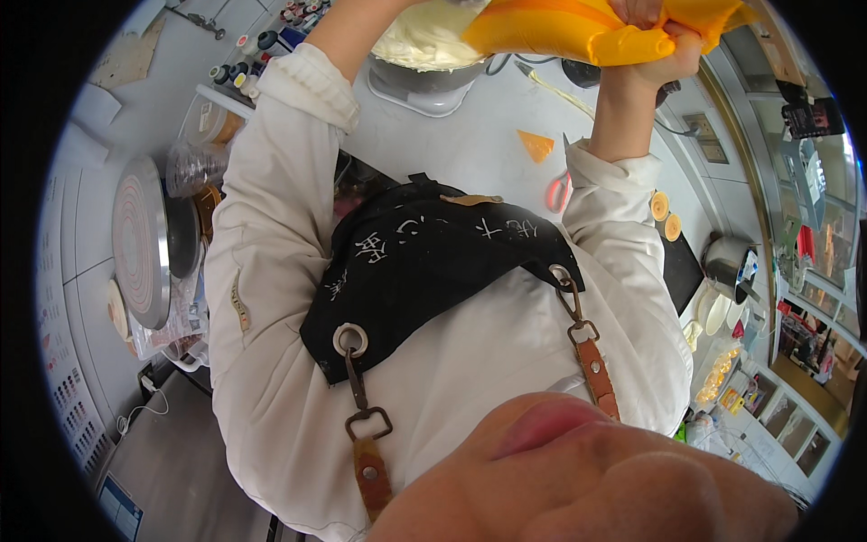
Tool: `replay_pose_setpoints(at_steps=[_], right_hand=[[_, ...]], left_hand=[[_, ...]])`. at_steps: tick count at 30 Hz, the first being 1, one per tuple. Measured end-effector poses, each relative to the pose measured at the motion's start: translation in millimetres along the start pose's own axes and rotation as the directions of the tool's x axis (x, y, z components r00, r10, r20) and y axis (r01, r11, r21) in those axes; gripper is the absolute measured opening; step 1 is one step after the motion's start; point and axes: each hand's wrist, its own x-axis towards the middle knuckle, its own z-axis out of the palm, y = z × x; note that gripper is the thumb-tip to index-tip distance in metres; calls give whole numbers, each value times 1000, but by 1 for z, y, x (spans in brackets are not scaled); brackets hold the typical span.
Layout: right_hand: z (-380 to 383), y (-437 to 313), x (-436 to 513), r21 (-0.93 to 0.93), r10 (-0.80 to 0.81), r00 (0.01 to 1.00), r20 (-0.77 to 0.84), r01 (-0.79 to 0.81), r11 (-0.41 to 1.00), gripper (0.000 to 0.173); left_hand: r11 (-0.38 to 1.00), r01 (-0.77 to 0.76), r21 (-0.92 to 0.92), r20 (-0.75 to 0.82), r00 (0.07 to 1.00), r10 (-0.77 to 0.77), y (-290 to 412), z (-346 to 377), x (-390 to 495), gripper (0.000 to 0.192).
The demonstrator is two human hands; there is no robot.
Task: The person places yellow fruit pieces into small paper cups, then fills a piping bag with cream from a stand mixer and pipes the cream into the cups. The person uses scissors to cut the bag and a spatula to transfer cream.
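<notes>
The opening of a yellow-orange piping bag (535, 30) lies against pale cream (423, 37) in a metal bowl (433, 76). My right hand (677, 54) is closed around the bunched bag at the upper right. My left forearm (359, 30) reaches the top edge beside the bowl; its hand is almost wholly cut off, and only a pale shape (469, 3) shows there, too little to tell what it holds. Under the bowl is a white base, perhaps a scale (423, 101). Orange-handled scissors (559, 190) and a small orange triangular piece (536, 146) lie near my right sleeve.
A cream-smeared piping tip (525, 69) lies behind the triangle. Small bottles (247, 85), a plastic tub (213, 122) and a round turntable (142, 240) stand at the left. On the right are two round tan items (666, 217) and a metal pot (728, 264).
</notes>
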Motion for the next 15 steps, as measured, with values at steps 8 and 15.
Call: replay_pose_setpoints(at_steps=[8, 15], right_hand=[[0, 13, -7, 205, -12, 986, -164, 46, 978, 28], [-1, -1, -12, -83, -82, 992, -99, 74, 994, 24]], left_hand=[[1000, -11, 5, -22, 1000, 11, 1, -1, -1, 89], [998, -51, -27, -56, 997, 49, 1, 0, -8, 88]])
